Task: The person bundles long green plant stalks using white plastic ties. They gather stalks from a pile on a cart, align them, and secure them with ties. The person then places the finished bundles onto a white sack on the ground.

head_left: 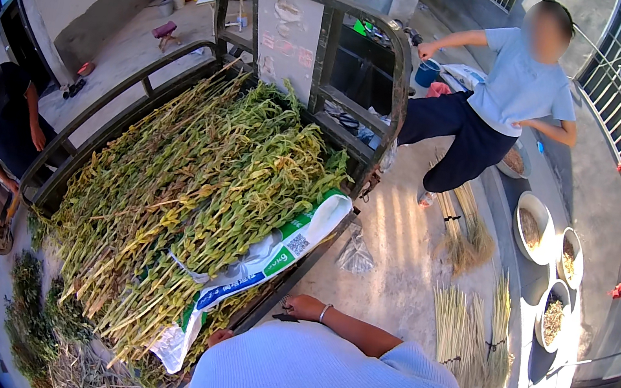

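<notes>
Dull painted metal cart frame (pixel 391 70), leafy green-yellow plant stalks (pixel 192 185), glossy woven plastic sack (pixel 270 256), rough matt concrete floor (pixel 396 262)

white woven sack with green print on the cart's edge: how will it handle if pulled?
The white woven plastic sack with green print looks floppy: it drapes and creases over the cart's metal side rail. It is probably light itself, but the long green-yellow plant stalks lie across part of it, so pulling may drag them. The person's right hand rests on the rail nearby.
</notes>
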The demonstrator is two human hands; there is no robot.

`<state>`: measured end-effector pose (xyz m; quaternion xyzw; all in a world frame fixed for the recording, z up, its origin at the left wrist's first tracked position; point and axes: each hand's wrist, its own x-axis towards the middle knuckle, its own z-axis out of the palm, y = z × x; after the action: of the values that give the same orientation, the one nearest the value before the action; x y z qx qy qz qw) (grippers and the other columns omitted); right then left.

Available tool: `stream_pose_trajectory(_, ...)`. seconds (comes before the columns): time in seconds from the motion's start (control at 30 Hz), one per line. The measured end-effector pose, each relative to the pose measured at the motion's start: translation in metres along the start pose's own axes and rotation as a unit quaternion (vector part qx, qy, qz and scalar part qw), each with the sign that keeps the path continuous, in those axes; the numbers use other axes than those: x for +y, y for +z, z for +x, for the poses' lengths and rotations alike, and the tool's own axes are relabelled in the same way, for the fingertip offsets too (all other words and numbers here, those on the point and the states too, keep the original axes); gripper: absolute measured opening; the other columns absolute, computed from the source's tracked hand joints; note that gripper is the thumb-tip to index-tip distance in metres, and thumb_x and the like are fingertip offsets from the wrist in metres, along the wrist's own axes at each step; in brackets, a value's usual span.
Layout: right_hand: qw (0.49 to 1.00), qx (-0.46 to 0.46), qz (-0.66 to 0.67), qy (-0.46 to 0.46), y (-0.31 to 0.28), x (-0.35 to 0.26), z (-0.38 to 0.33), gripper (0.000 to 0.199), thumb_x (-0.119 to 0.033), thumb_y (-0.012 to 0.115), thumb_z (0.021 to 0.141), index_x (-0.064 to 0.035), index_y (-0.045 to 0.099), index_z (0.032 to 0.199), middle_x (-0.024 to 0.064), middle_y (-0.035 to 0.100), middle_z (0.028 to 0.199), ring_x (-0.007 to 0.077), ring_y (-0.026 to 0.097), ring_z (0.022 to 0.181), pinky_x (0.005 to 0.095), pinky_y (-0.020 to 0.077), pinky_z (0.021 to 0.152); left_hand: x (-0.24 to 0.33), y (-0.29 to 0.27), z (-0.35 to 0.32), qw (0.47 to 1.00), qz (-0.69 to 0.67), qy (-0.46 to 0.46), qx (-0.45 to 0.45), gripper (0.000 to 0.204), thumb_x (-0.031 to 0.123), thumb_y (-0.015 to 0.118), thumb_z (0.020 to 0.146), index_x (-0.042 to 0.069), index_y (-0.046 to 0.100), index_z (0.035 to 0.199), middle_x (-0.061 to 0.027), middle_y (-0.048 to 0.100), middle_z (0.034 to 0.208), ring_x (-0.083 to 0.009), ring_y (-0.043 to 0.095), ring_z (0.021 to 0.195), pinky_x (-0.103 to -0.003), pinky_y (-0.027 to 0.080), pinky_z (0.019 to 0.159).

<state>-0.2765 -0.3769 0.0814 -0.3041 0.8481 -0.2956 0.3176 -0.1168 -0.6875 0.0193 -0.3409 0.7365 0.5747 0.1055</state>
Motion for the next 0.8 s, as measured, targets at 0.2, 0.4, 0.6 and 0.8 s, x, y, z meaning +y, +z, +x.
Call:
stream_pose_trajectory(0.2, 0.998, 0.052, 0.016, -0.026, 0.001, -0.003, -0.006, 0.020, -0.024, 0.059, 0.078, -0.0048, 0.059, 0.080, 0.0208, 0.061, 0.080, 0.0382, 0.060, 0.076, 0.0468, 0.0469, 0.068, 0.000, 0.001, 0.001, 1.000, 0.011, 0.002, -0.004, 0.021, 0.021, 0.067, 0.077, 0.000, 0.068, 0.082, -0.0063, 0.064, 0.066, -0.0119, 0.059, 0.061, -0.030, 0.046, 0.056)
stream_pose_trajectory(0.4, 1.000, 0.019, -0.009, 0.022, -0.007, 0.000, 0.000, 0.031, -0.026, 0.062, 0.074, -0.0034, 0.065, 0.095, 0.0208, 0.065, 0.089, 0.0377, 0.062, 0.085, 0.0438, 0.0491, 0.076, 0.013, 0.011, 0.018, 1.000, 0.024, 0.015, -0.011, 0.022, 0.022, 0.067, 0.077, 0.000, 0.068, 0.082, -0.0068, 0.064, 0.067, -0.0123, 0.059, 0.063, -0.030, 0.047, 0.058)
stream_pose_trajectory(0.6, 0.999, 0.022, 0.031, 0.016, -0.015, -0.006, 0.001, 0.024, -0.023, 0.063, 0.072, -0.0028, 0.063, 0.086, 0.0202, 0.064, 0.084, 0.0374, 0.061, 0.080, 0.0456, 0.0478, 0.071, 0.026, 0.018, 0.031, 0.998, 0.056, 0.012, -0.001, 0.022, 0.022, 0.067, 0.077, 0.000, 0.068, 0.082, -0.0074, 0.065, 0.068, -0.0128, 0.060, 0.065, -0.031, 0.047, 0.061)
stream_pose_trajectory(0.8, 0.998, 0.044, 0.028, -0.031, -0.030, -0.002, 0.024, 0.028, -0.027, 0.065, 0.073, -0.0034, 0.061, 0.088, 0.0185, 0.063, 0.083, 0.0369, 0.061, 0.081, 0.0456, 0.0480, 0.072, 0.022, 0.010, 0.037, 0.996, 0.087, 0.037, 0.004, 0.023, 0.023, 0.067, 0.076, 0.001, 0.068, 0.081, -0.0080, 0.065, 0.069, -0.0132, 0.060, 0.066, -0.031, 0.048, 0.063)
